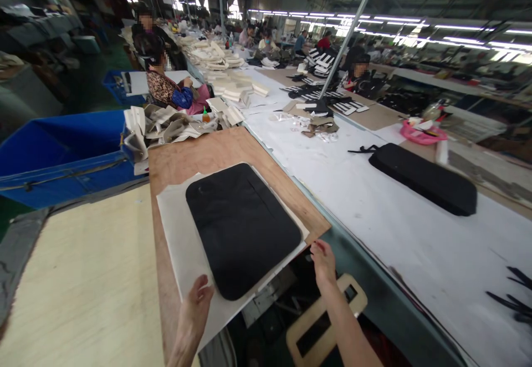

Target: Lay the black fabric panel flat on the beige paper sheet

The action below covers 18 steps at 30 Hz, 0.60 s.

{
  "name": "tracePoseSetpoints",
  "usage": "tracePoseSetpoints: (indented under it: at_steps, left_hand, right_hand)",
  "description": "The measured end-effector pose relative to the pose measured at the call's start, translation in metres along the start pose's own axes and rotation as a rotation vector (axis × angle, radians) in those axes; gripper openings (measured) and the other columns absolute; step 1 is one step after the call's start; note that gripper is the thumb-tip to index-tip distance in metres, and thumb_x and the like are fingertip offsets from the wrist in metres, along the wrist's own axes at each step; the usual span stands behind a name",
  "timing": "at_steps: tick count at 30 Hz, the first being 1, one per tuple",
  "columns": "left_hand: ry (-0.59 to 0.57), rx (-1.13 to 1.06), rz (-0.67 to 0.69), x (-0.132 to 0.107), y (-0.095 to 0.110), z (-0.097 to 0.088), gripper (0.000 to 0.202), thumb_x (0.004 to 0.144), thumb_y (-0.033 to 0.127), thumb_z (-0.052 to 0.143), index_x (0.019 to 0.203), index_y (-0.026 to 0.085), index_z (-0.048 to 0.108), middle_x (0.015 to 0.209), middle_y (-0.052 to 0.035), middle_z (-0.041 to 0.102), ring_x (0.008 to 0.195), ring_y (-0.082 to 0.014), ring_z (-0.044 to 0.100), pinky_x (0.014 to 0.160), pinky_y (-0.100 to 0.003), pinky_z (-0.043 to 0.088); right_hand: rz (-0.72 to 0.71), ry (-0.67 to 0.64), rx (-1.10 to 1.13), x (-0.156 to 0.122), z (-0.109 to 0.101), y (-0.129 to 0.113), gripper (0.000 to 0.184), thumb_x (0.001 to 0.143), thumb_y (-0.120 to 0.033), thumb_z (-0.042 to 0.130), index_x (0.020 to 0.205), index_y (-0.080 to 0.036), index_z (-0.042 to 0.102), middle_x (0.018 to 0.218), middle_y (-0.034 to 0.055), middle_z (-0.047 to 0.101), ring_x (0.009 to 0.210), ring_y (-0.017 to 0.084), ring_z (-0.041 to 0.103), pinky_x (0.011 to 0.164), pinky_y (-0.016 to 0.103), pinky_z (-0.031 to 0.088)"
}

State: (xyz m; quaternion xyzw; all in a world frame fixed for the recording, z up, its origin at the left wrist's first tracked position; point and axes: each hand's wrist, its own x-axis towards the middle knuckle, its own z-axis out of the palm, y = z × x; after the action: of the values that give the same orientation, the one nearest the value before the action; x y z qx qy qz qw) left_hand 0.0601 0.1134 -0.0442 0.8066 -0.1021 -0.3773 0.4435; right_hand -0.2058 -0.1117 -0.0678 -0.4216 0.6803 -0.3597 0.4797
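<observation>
A black rounded-corner panel (245, 228) lies flat on white paper sheets (177, 225), which rest on a brown wooden board (195, 153). My left hand (197, 303) is at the panel's near left side, over the paper, its fingers loosely bent and apart with nothing visible in them. Just off the near right corner of the paper and board is my right hand (323, 259), fingers bent loosely and no object seen in it. Whether either hand touches the paper is hard to tell. Below my right forearm sits a pale frame-shaped piece with cut-out slots (305, 336).
To the left stand a blue bin (75, 139) and a pale plywood surface (83, 278). A long white-covered table (332, 173) on the right holds a black padded piece (424, 178) and a pink basket (424, 132). Beige pieces (174, 123) lie beyond the board, near a seated person (166, 87).
</observation>
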Motion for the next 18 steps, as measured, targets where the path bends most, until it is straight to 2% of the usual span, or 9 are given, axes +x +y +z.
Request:
tracePoseSetpoints:
  at_steps: [2,4,6,9,12,15,18]
  left_hand:
    - [0.022,0.236,0.192,-0.007,-0.009,-0.008,0.043,0.071,0.044,0.048,0.101,0.016,0.058,0.096,-0.0105,0.063,0.090,-0.0270,0.060,0.077,-0.039,0.050]
    - [0.092,0.439,0.402,-0.017,-0.025,-0.019,0.038,0.077,0.042,0.042,0.101,0.018,0.059,0.103,-0.0100,0.061,0.098,-0.0279,0.056,0.083,-0.043,0.048]
    - [0.168,0.611,0.538,-0.030,-0.042,-0.030,0.036,0.081,0.038,0.038,0.104,0.018,0.059,0.113,-0.0098,0.057,0.106,-0.0282,0.051,0.086,-0.044,0.046]
    - [0.234,0.801,0.540,-0.050,-0.064,-0.043,0.038,0.087,0.036,0.035,0.114,0.017,0.054,0.122,-0.0102,0.050,0.110,-0.0274,0.047,0.084,-0.041,0.048]
    - [0.241,0.924,0.498,-0.062,-0.076,-0.044,0.040,0.089,0.035,0.036,0.122,0.015,0.046,0.129,-0.0114,0.044,0.111,-0.0262,0.047,0.079,-0.036,0.051]
    - [0.223,0.979,0.505,-0.065,-0.077,-0.039,0.039,0.089,0.032,0.039,0.123,0.013,0.045,0.124,-0.0128,0.048,0.107,-0.0260,0.050,0.076,-0.033,0.051]
    - [0.181,0.993,0.541,-0.064,-0.071,-0.031,0.035,0.087,0.029,0.044,0.117,0.013,0.049,0.115,-0.0140,0.053,0.104,-0.0278,0.052,0.080,-0.035,0.049]
  right_hand:
    - [-0.013,-0.057,-0.071,0.019,-0.006,-0.012,0.022,0.084,-0.028,0.059,0.100,-0.014,0.055,0.091,0.0036,0.058,0.077,0.015,0.057,0.068,0.031,0.050]
    - [-0.001,-0.125,-0.138,0.031,-0.005,-0.019,0.019,0.083,-0.027,0.061,0.095,-0.013,0.057,0.083,0.0017,0.060,0.070,0.013,0.057,0.063,0.028,0.050]
    - [0.029,-0.172,-0.198,0.036,0.000,-0.021,0.017,0.085,-0.028,0.059,0.092,-0.012,0.058,0.074,-0.0002,0.058,0.062,0.011,0.056,0.058,0.026,0.049]
    - [0.070,-0.206,-0.277,0.040,0.009,-0.019,0.020,0.087,-0.031,0.055,0.087,-0.011,0.059,0.064,-0.0024,0.055,0.055,0.010,0.053,0.052,0.023,0.047]
    - [0.094,-0.232,-0.328,0.046,0.015,-0.015,0.021,0.086,-0.032,0.057,0.081,-0.011,0.057,0.065,-0.0028,0.054,0.054,0.009,0.052,0.052,0.022,0.046]
    - [0.129,-0.237,-0.347,0.051,0.018,-0.015,0.019,0.085,-0.029,0.059,0.079,-0.011,0.056,0.066,-0.0031,0.054,0.054,0.008,0.052,0.051,0.021,0.046]
    - [0.179,-0.222,-0.326,0.051,0.019,-0.022,0.016,0.085,-0.026,0.059,0.081,-0.011,0.055,0.066,-0.0033,0.053,0.054,0.008,0.052,0.049,0.020,0.045]
